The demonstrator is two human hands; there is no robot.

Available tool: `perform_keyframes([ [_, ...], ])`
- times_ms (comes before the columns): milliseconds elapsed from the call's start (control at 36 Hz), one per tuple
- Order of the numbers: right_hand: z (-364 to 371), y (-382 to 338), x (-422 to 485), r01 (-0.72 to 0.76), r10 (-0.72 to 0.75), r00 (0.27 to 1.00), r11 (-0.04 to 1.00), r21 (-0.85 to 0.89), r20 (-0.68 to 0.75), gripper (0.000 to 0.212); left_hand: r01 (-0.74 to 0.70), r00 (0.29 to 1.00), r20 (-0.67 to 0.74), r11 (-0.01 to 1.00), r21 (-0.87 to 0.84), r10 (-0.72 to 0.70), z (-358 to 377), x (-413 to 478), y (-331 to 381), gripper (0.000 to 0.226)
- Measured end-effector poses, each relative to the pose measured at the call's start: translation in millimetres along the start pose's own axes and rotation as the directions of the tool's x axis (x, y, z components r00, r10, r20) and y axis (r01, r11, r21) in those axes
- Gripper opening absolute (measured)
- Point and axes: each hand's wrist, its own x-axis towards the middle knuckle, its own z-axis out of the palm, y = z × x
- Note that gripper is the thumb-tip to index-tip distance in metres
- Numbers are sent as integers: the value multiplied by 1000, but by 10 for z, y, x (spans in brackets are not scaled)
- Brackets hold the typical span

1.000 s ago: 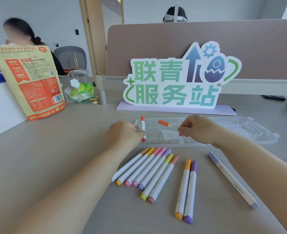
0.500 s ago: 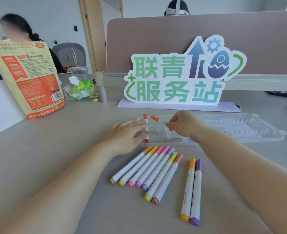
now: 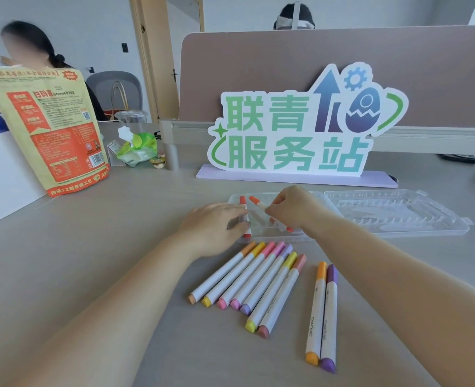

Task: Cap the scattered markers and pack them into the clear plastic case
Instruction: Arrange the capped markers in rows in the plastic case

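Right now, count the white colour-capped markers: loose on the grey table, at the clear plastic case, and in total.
White colour-capped markers loose on the grey table: 9
Markers at the clear plastic case: 2
Total in view: 11

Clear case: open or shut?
Open: the clear case lies spread flat, its two halves side by side, ridged insides facing up.

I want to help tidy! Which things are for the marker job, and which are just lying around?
For the job: clear case, red marker under the left hand, orange marker pinched by the right hand, row of seven markers, orange and purple pair.
Just lying about: snack bag, green sign, tissue pack, plastic cup.
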Motion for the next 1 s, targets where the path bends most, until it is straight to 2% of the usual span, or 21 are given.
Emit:
perform_keyframes([
  [83,27,-42,21,28,-28,999,998,56,-18,33,2,1000,1,994,-107,-2,45,3,-56,43],
  [139,70,-64,45,57,-55,998,995,82,-32,28,3,1000,-5,991,-135,-3,79,14,-78,42],
  [194,127,-76,53,76,-74,997,995,64,-33,23,3,1000,-7,988,-152,-4,105,30,-96,42],
  [361,243,-24,48,176,-177,982,984,-29,-62,37,-3,1000,-1,977,-211,3,133,56,-142,41],
  [500,228,-3,48,222,-223,974,975,-18,-37,28,-8,1000,-11,977,-212,6,121,62,-128,41],
  [722,266,-22,60,204,-214,975,968,-145,-57,33,-15,1000,-21,974,-224,11,140,71,-141,42],
  [1000,269,0,83,220,-224,974,971,-89,-32,31,-37,999,-33,972,-234,30,146,71,-155,40],
])
